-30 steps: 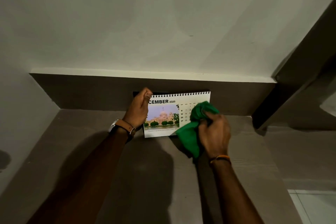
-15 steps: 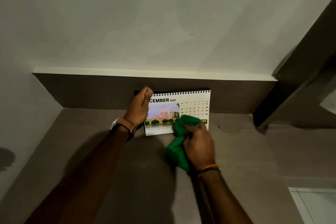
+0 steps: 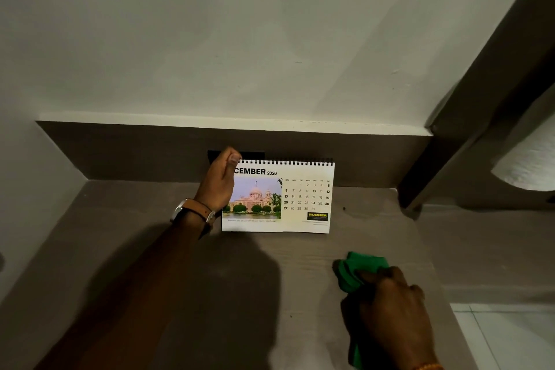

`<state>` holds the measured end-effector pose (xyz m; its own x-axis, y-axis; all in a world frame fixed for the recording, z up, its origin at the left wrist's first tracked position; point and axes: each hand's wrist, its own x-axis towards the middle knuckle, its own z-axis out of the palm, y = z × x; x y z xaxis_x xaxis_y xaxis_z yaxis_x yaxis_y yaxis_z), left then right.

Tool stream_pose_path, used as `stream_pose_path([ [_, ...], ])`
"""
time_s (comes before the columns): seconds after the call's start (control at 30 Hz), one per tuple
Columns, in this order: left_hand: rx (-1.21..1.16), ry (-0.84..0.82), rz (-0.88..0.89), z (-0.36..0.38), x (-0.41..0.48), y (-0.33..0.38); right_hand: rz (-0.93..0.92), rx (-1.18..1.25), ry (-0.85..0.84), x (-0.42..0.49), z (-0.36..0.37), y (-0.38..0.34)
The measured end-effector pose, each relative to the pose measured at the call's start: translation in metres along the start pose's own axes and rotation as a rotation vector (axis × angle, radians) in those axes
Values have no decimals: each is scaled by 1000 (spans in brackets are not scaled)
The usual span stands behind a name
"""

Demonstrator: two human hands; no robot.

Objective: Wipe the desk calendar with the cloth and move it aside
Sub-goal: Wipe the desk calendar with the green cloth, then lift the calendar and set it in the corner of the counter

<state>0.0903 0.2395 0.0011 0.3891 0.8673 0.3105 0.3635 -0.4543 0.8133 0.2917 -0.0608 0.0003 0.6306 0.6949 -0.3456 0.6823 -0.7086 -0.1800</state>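
calendar (image 3: 277,197) – upright on grey table (image 3: 210,294), spiral-bound glossy card | left hand (image 3: 218,182) – fingers pinching its top-left corner | right hand (image 3: 393,315) – fingers curled over crumpled green cloth (image 3: 356,272), well apart from calendar

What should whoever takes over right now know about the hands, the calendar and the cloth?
Left hand: gripping the top left corner of the desk calendar, thumb on the front by the spiral binding.
Right hand: closed on the green cloth, resting on the desk in front of and to the right of the calendar; cloth and calendar are apart.
Calendar: upright on the desk near the back panel, December 2026 page facing the camera.
Done: the cloth is off the page, so the wiping pass looks finished, though I cannot judge cleanliness.
Left: move the calendar aside, probably with the left hand already holding it.
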Motion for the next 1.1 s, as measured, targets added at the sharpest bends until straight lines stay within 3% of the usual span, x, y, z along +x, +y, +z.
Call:
stream_pose_path([
  [0.1,3,4,12,0,-1,3,104,-29,14,-7,5,-11],
  [0.17,-2,8,23,0,-3,5,56,29,166,-3,1,-25],
  [0.23,-4,11,38,-1,-5,7,-54,358,320,14,-6,-46],
  [0.3,-9,5,56,-3,-9,9,-152,853,298,32,-13,-70],
  [0.37,-25,17,81,-6,-15,9,-208,1050,254,45,-15,-87],
  [0.67,-145,76,21,-16,-59,0,-223,1112,336,69,12,-84],
  [0.97,-197,279,-141,-2,-97,-26,-210,1086,216,87,18,-79],
  [1.1,-160,245,-153,-6,-101,-34,-288,1028,17,95,20,-75],
])
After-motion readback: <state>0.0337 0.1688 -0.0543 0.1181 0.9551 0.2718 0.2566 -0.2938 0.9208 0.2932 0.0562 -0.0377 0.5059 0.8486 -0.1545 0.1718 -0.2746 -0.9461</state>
